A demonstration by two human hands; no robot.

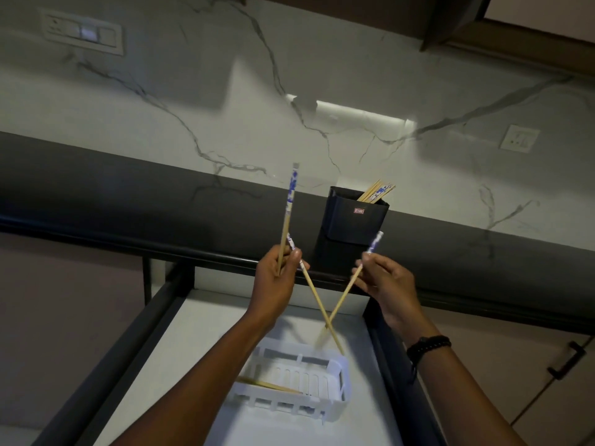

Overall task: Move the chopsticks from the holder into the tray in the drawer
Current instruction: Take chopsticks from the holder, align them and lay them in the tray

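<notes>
A black square holder (352, 220) stands on the dark counter with several wooden chopsticks (376, 192) leaning in its right corner. My left hand (277, 278) is shut on two chopsticks: one (63, 204) points up, the other (317, 300) slants down to the right. My right hand (383, 278) grips one chopstick (346, 294) that slants down to the left, crossing the left one above the white slotted tray (335, 403). The tray lies in the open drawer (180, 342) and holds chopsticks (267, 385) along its left side.
The drawer has dark side rails (106, 371) and a pale floor. A marble backsplash with a switch panel (83, 32) and a socket (519, 138) rises behind the counter. A cabinet door handle (566, 360) is at lower right.
</notes>
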